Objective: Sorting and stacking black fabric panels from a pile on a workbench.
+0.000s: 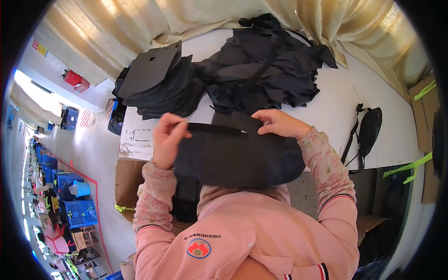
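A dark fabric piece (284,161) with rounded ends, like a flat pouch, lies across the near table edge in front of my body. A stiff-looking black sheet (235,163) overlaps its middle and sticks out past its far edge. My left hand (170,137) is closed, pinching the left end of a narrow black strip (212,128) raised along the far edge. A small pale spot shows near the strip's right end. My right hand (280,123) pinches at the far right edge of the black sheet, thumb and finger together.
A stack of cut black panels (149,77) stands at the back left of the white table (329,119). Beside it is a heap of black fabric pieces (270,65). A small black bag with a strap (370,130) lies right. Cardboard boxes (424,121) stand at the far right.
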A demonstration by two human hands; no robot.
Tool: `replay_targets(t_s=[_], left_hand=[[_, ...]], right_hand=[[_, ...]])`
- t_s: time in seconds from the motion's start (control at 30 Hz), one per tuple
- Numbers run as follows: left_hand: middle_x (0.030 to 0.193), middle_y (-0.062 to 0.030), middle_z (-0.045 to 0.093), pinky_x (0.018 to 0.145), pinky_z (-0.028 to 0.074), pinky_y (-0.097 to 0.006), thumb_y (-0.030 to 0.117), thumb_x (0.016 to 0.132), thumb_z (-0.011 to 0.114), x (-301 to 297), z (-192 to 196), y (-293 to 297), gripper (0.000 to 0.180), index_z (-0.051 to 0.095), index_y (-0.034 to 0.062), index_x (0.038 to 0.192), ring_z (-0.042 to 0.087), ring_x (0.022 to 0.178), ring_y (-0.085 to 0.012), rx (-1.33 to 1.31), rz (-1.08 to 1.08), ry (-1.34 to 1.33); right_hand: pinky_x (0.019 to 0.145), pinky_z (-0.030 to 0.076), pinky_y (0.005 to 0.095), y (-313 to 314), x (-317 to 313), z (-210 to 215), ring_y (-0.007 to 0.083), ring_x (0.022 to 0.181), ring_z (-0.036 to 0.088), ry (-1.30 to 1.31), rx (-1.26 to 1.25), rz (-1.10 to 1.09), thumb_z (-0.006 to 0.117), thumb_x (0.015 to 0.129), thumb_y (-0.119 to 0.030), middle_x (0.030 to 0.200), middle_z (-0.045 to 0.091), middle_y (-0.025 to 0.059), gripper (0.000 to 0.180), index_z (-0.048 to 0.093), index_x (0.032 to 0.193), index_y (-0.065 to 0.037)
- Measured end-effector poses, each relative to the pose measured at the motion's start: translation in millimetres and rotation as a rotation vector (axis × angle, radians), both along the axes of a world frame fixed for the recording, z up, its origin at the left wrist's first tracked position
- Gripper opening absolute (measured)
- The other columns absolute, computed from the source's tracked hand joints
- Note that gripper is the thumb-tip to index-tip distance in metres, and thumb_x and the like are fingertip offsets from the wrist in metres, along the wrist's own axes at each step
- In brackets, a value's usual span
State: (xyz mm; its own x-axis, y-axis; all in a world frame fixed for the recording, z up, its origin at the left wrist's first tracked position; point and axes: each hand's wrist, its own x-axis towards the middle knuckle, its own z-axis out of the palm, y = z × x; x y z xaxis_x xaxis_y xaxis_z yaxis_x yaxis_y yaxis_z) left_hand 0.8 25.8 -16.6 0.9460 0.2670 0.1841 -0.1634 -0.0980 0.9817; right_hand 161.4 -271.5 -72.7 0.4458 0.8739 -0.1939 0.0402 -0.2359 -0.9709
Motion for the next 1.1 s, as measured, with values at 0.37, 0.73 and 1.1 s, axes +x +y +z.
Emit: replay_targets(t_s=[0.37,0.73,1.1], left_hand=[[0.102,-0.0113,0.062,0.082,0.048,-0.034,0.020,0.084,0.070,-65,-103,180,0.031,0.059,0.0003,0.106,0.060,0.093,-0.0230,0.881,0.413,0.291],[0.117,-0.0127,0.062,0.095,0.045,-0.033,0.024,0.080,0.077,122,-106,-82,0.053,0.056,0.0000,0.122,0.057,0.112,-0.0213,0.427,-0.982,0.281],[0.114,-0.0126,0.065,0.096,0.044,-0.030,0.012,0.067,0.082,148,-113,-122,0.068,0.053,-0.0012,0.128,0.060,0.106,-0.0221,0.633,-1.271,0.337]], right_hand=[[0.071,0.046,0.0275,-67,-1,-76,0.0126,0.071,0.051,-0.280,-0.208,-0.186,0.068,0.079,-0.001,0.079,0.057,0.0032,0.041,0.061,0.119,-0.004],[0.084,0.048,0.0376,-52,-35,-25,0.0291,0.094,0.060,-0.569,-0.250,-0.138,0.073,0.071,-0.003,0.108,0.063,0.0132,0.071,0.046,0.136,-0.011],[0.088,0.048,0.0373,-53,-53,-10,0.0307,0.101,0.060,-0.611,-0.144,-0.194,0.072,0.070,0.004,0.123,0.059,0.0152,0.075,0.042,0.138,-0.009]])
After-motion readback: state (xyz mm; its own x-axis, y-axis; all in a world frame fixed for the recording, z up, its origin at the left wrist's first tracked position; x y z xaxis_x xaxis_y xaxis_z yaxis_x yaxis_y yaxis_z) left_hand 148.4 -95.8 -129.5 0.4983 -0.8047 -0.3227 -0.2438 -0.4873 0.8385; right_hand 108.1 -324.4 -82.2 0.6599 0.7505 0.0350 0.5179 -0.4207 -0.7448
